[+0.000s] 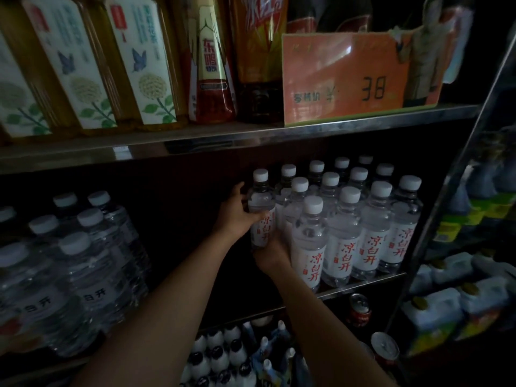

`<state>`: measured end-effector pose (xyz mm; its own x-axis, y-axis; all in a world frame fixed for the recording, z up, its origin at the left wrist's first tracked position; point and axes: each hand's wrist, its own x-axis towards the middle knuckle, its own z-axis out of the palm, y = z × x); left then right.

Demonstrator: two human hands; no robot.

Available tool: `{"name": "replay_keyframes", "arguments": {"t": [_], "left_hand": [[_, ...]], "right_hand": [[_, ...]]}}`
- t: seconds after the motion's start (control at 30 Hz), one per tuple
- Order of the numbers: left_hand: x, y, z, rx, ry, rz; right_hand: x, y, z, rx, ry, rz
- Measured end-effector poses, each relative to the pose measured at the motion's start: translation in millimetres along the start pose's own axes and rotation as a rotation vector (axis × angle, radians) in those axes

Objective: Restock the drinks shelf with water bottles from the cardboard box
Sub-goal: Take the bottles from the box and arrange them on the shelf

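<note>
Two bare forearms rise from the bottom of the frame to mid-frame. Right hand point(271, 254) cups the lower part of a bottle point(261, 212), its fingers hidden behind. Left hand point(237, 212) wraps the same bottle's upper body. It stands upright at the left edge of the bottle group point(360, 219) on the middle shelf point(363, 284). Beyond, upper right, hangs an orange price card point(346, 76).

Dim, shadowed, edges bowed and softly blurred.
</note>
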<state>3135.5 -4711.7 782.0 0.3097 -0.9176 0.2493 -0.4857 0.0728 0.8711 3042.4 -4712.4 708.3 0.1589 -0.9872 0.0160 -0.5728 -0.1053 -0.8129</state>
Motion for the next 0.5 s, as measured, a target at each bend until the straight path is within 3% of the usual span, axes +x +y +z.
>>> {"name": "replay_keyframes", "arguments": {"t": [0.1,0.23,0.37,0.5], "left_hand": [[-17.7,4.9,-9.4,-0.010,-0.033,-0.055],[-47.6,12.0,-33.9,0.060,-0.001,-0.101],[-89.1,15.7,-60.4,0.161,-0.032,-0.076],[-135.2,23.3,-78.9,0.133,-0.109,-0.094]], "right_hand": [[-10.2,-8.2,-10.3,-0.064,-0.167,0.011],[-35.9,-13.6,-24.6,-0.061,-0.250,-0.008],[-71.0,-13.2,-44.5,-0.075,-0.200,-0.083],[-111.9,-12.4,-73.2,0.095,-0.186,-0.053]]}}
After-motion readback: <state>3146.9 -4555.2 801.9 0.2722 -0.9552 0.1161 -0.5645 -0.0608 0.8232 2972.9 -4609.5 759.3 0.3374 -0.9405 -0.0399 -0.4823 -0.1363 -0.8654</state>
